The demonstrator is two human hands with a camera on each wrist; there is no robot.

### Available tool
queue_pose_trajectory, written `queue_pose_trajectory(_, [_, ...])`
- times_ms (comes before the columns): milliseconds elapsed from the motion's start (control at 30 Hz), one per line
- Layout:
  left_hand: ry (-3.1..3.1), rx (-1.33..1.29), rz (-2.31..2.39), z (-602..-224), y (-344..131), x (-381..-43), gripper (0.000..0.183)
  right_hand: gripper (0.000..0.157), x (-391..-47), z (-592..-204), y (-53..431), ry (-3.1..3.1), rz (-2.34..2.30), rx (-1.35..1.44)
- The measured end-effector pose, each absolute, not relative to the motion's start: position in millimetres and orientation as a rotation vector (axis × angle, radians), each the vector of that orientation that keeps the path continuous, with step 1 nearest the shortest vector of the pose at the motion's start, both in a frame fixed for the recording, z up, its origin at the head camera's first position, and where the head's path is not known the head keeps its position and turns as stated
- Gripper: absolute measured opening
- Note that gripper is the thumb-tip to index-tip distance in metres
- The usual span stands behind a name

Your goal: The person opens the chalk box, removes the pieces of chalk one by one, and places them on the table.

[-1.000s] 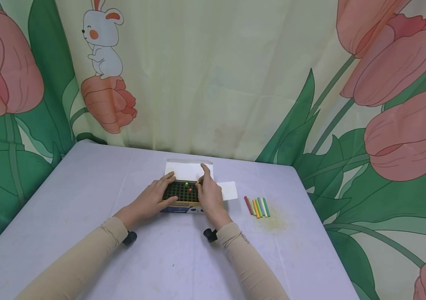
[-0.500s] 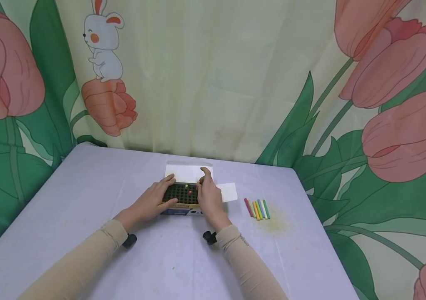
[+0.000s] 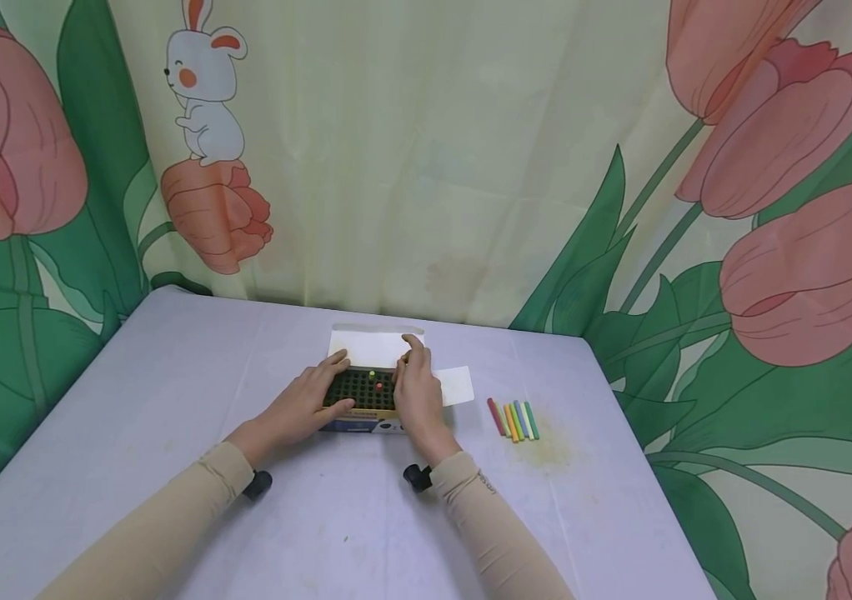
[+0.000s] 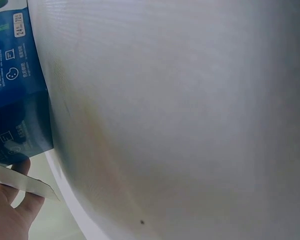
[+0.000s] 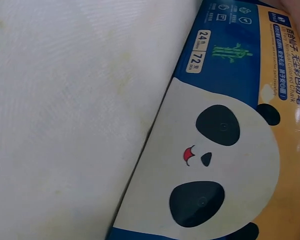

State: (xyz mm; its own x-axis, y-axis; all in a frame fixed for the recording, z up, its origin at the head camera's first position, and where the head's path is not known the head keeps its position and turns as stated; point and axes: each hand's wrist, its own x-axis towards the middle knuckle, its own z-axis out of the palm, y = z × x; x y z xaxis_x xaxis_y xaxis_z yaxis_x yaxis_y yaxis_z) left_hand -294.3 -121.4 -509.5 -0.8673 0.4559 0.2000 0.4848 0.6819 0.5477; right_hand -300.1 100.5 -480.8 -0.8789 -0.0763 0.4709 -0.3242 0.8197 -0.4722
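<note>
A chalk box (image 5: pixel 270 165) with a panda front lies on the table, its black holed tray (image 3: pixel 354 387) facing up. A yellow-green chalk stick (image 3: pixel 372 375) and a red chalk stick (image 3: pixel 378 387) stand in the holes. My left hand (image 3: pixel 298 404) grips the box's left end, thumb at the front edge and fingers at the back. In the left wrist view, fingers (image 4: pixel 27 205) show beside a white flap. My right hand (image 3: pixel 420 396) is over the tray's right end, thumb and fingers pinched together on what seems a chalk stick, mostly hidden by the hand.
Several coloured chalk sticks (image 3: pixel 513 421) lie in a row right of the box. Its white lid (image 3: pixel 373 346) is folded back, and a white side flap (image 3: pixel 456 385) sticks out to the right. A printed curtain (image 3: pixel 426 167) hangs behind the table (image 3: pixel 366 517).
The right fingertips have dipped slightly towards the tray, and the small reddish tip seen by them earlier is now hidden. The left hand keeps its hold; the head view has shifted a little.
</note>
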Motion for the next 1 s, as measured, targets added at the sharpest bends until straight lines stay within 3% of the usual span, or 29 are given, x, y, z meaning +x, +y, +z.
queue_pose_trajectory(533, [-2.834, -0.804, -0.953, -507.7, -120.4, -292.6, 0.082, 0.042, -299.6, -472.6, 106.0, -2.442, 1.1, 0.251])
queue_pose_trajectory(800, [-2.847, -0.797, -0.955, -506.9, -120.5, -292.2, 0.08, 0.023, -300.0, -459.8, 119.7, -2.331, 1.31, 0.238])
queue_pose_trajectory(1000, [-2.847, -0.792, -0.96, -506.3, -121.3, -291.9, 0.08, 0.024, -303.1, -449.2, 135.2, -2.27, 1.277, 0.171])
